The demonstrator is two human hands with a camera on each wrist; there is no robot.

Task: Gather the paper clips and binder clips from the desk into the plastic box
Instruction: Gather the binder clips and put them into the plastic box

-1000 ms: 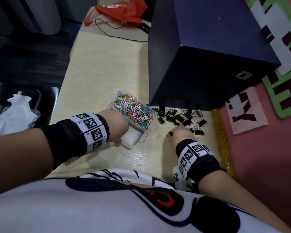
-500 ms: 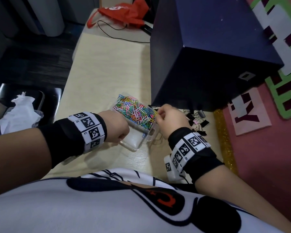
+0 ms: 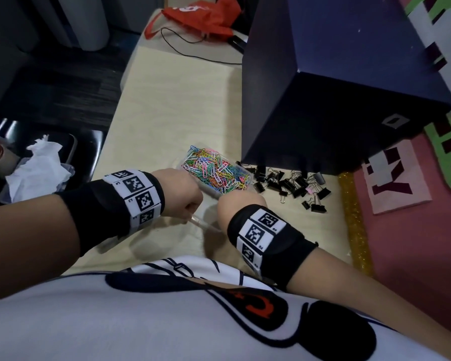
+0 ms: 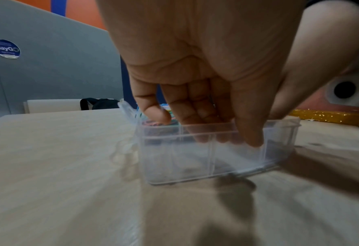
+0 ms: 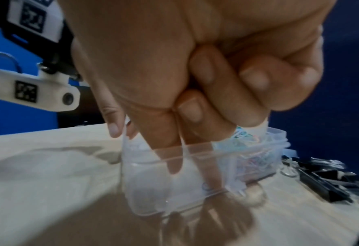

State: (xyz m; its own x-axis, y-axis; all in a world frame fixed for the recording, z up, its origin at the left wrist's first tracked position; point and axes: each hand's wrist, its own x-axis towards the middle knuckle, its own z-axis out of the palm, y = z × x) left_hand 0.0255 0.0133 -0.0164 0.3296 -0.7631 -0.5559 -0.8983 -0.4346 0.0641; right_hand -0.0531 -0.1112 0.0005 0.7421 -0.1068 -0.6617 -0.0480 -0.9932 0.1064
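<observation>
A clear plastic box (image 3: 202,223) stands on the pale desk (image 3: 167,113), its far compartment heaped with coloured paper clips (image 3: 216,173). My left hand (image 3: 182,196) grips the box's near left wall (image 4: 195,159), thumb outside and fingers inside over the rim. My right hand (image 3: 238,204) hangs over the near compartment with fingers curled. In the right wrist view its thumb and forefinger (image 5: 180,149) dip below the rim, and no clip shows between them. Black binder clips (image 3: 292,183) lie scattered on the desk to the right of the box, also seen as binder clips (image 5: 321,179).
A big dark blue box (image 3: 336,100) stands just behind the clips. A red bag (image 3: 201,16) and black cable (image 3: 193,53) lie at the desk's far end. A gold glitter strip (image 3: 354,222) edges a pink board (image 3: 414,256) on the right. A black chair with white tissue (image 3: 39,168) is at left.
My right hand left the binder clip pile, passed over the box's right side and now hangs over its near compartment. The left hand kept its hold on the box.
</observation>
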